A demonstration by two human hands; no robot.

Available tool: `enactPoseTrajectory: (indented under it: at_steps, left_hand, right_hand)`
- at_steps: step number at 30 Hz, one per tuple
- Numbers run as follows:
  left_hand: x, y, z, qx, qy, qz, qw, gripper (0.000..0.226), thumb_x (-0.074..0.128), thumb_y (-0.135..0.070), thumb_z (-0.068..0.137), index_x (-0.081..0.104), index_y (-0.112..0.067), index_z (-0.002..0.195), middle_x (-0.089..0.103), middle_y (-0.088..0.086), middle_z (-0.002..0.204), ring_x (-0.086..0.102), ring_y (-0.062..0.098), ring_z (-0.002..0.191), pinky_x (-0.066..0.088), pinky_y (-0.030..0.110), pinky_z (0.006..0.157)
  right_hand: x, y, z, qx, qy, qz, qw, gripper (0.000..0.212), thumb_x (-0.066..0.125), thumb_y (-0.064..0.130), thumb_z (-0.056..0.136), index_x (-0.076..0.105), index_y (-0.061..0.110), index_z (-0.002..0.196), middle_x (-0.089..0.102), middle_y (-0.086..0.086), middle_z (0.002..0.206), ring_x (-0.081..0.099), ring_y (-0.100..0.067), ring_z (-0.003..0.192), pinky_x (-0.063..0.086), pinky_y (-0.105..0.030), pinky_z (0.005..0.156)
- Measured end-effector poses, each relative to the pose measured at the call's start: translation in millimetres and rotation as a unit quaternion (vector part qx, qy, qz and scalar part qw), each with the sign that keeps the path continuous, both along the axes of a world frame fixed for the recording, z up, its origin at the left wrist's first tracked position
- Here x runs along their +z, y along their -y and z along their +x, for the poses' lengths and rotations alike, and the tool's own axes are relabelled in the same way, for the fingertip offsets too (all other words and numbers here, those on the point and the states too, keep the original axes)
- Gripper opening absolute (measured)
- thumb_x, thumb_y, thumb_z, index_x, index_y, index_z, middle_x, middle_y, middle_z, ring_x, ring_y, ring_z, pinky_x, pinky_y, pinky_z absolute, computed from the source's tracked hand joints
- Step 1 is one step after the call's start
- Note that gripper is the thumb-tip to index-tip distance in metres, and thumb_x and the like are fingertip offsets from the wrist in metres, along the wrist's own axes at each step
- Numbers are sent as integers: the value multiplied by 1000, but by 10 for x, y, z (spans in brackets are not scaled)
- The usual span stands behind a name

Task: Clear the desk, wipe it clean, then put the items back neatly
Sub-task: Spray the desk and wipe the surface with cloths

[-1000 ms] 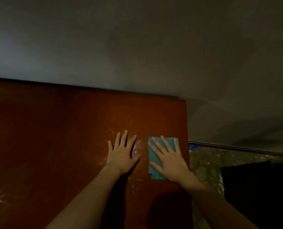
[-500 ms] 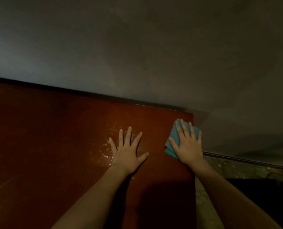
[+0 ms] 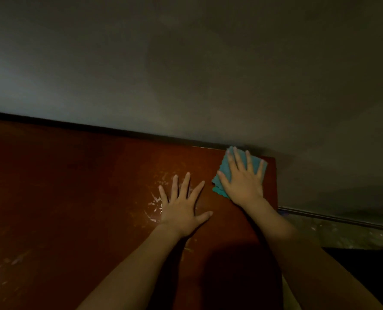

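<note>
— What did the head camera show of your right hand?

— My right hand point(image 3: 244, 182) lay flat on the teal cloth point(image 3: 225, 173), fingers straight and spread, pressing it down rather than clutching it; that grip was released, palm on the fabric. The cloth sat at the far right corner of the reddish-brown tabletop point(image 3: 74, 186), close to the wall point(image 3: 186, 74), with its folded edge sticking out past my thumb on the left.

— And the left?

— My left hand point(image 3: 182, 209) rested palm down on the bare wood, just beside the cloth but not touching it. Its fingers were fanned out and straight, so that grip was released too, holding nothing.

— Anything else on the surface?

— Pale smears and specks point(image 3: 154, 204) shone on the wood by my left little finger, and more faint ones showed at the near left edge. To the right, beyond the tabletop's edge, I saw a mottled floor point(image 3: 342, 233) and something dark that I could not make out.
</note>
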State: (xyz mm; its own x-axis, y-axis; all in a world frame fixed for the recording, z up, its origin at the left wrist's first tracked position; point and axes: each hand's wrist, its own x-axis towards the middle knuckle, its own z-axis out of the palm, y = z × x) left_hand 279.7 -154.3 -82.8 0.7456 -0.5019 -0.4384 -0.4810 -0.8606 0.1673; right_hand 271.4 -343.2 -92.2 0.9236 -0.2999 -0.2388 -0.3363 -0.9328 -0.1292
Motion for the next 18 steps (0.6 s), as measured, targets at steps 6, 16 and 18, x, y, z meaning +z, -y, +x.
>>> enactPoseTrajectory:
  at_steps: [6, 16, 18]
  left_hand:
    - [49, 13, 53, -12, -9, 9, 1000, 82, 31, -76, 84, -12, -45, 146, -30, -2, 154, -31, 29, 139, -18, 59, 107]
    - [141, -71, 206, -61, 0, 19, 998, 76, 30, -69, 89, -11, -42, 147, -27, -1, 155, -32, 23, 136, -17, 52, 108]
    - [174, -170, 292, -63, 5, 20, 998, 74, 30, -67, 90, -9, -41, 148, -24, -1, 156, -25, 22, 142, -14, 50, 112]
  right_hand:
    - [-29, 195, -500, 158, -5, -9, 987, 79, -14, 74, 79, -13, 32, 145, -14, 12, 155, -16, -18, 144, -23, -46, 108]
    - [20, 435, -433, -117, -18, 20, 993, 70, 9, 65, 92, -11, 31, 150, -20, 11, 155, -15, -20, 145, -9, -56, 113]
    - [59, 354, -272, -148, -31, 11, 988, 68, 14, 58, 96, -9, 26, 151, -16, 4, 159, -14, -25, 146, -8, -58, 112]
